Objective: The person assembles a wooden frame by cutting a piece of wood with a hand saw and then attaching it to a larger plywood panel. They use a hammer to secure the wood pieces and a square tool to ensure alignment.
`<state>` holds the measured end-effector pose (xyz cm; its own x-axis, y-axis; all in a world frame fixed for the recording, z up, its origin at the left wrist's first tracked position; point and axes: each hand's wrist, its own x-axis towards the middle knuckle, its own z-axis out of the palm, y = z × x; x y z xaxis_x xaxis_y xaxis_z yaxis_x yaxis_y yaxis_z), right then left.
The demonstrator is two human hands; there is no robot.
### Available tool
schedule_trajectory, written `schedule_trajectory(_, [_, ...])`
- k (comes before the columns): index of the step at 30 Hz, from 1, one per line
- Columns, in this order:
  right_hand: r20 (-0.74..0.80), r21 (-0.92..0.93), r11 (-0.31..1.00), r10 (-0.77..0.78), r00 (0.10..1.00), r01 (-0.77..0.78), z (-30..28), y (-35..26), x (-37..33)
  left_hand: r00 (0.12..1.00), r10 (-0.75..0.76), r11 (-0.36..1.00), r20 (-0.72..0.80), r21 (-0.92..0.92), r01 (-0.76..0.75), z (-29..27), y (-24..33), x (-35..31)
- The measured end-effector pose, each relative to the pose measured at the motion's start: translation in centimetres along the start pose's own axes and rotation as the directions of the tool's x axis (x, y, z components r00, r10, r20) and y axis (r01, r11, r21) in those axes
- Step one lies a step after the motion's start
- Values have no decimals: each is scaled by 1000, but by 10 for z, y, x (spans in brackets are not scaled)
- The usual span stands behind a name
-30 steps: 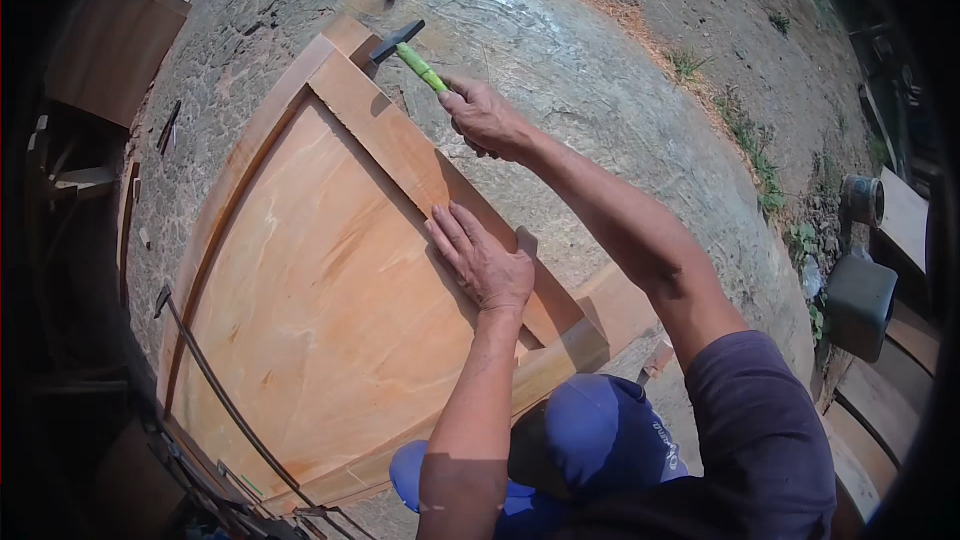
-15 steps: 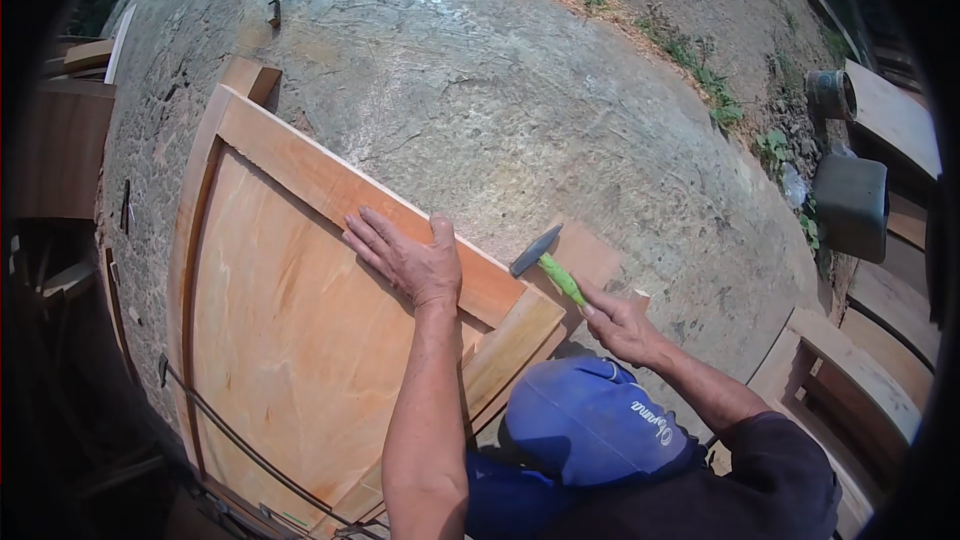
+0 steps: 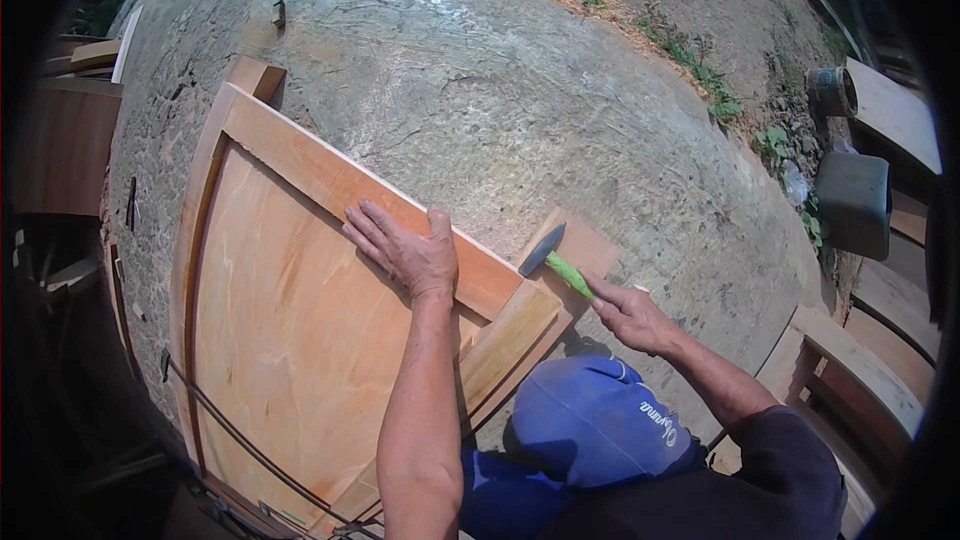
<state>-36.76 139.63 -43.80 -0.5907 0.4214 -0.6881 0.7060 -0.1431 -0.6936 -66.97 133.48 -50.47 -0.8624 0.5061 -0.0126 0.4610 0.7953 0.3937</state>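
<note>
1. Wooden panel frame lies flat on the concrete ground, at the left and centre of the view.
2. Your left hand is open, fingers spread, palm pressed flat on the frame's upper rail.
3. Your right hand is closed around the green handle of a hammer; its dark head sits over the frame's right corner.
4. A grey container stands well apart, far right.

Bare concrete slab beyond wooden frame lies open.
</note>
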Motion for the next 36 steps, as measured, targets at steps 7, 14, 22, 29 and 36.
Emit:
schedule_trajectory(7, [-21, 44, 997, -70, 997, 70, 8, 17, -1, 1000, -3, 1000, -9, -10, 3, 3, 1, -4])
schedule_trajectory(14, [-25, 88, 996, -9, 1000, 11, 21, 23, 3, 996, 21, 1000, -87, -18, -22, 11, -7, 1])
schedule_trajectory(22, [-184, -414, 697, -694, 696, 586, 43, 61, -22, 966, 174, 985, 191, -25, -172, -5, -34, -70])
schedule_trajectory(29, [75, -597, 508, -735, 674, 620, 53, 47, -32, 900, 289, 957, 326, -128, -260, -24, -59, -91])
schedule_trajectory(36, [148, -593, 539, -658, 739, 599, 67, 50, -13, 896, 300, 951, 327, -176, -254, -17, -57, -93])
